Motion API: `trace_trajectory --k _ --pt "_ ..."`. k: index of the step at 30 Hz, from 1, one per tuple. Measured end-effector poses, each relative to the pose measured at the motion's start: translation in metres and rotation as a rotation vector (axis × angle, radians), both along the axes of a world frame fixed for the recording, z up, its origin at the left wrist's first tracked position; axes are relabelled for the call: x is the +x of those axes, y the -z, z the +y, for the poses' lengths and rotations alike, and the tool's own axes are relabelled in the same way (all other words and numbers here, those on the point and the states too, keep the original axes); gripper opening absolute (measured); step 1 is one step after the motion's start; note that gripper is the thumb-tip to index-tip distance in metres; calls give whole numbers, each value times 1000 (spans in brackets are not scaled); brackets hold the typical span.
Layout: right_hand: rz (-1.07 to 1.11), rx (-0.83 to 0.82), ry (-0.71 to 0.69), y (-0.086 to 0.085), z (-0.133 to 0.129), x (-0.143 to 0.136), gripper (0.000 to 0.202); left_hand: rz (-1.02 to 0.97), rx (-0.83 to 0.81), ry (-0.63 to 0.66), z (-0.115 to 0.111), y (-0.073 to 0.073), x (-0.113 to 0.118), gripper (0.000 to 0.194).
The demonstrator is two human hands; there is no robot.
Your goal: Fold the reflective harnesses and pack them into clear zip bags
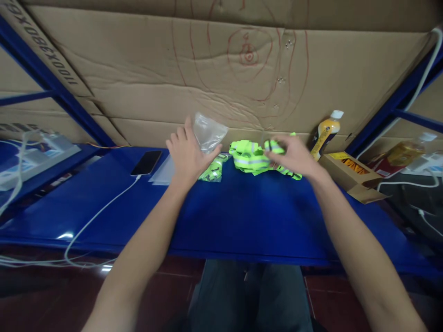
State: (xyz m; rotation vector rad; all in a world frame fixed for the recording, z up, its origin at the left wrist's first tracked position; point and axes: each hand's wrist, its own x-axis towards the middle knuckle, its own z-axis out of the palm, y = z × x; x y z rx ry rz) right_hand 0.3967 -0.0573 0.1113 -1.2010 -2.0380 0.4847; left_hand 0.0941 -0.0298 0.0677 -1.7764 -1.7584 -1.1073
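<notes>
Both arms (148,244) reach forward, left hand (188,157) spread against clear bag (210,134), right hand (296,154) curled round neon strap (274,146).

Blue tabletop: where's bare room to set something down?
Largest: front middle of blue tabletop, between left forearm and right forearm, nearer than neon-green reflective straps. Smaller: between charging cable and left forearm. Crowded: back strip, from smartphone through left hand and right hand to drink bottle and open carton.

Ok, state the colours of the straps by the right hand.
The straps are bright yellow-green with silvery bands; see the head view.
</notes>
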Motion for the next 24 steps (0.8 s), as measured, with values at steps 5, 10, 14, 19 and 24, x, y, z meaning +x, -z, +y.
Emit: trace_trajectory --k 5,10,14,19,24 --pt "727 68 -8 -45 29 -6 36 -61 8 -1 23 21 -19 130" --pt "865 131 -97 -70 23 -34 34 -33 67 375 6 12 -3 86" --pt "914 149 -150 -73 16 -52 31 -154 -3 820 -18 2 40 91" --pt "889 120 -199 -71 10 -61 27 -618 -200 916 7 0 64 79" --pt "1009 201 -108 -76 13 -47 15 -822 -270 1028 44 -26 48 69"
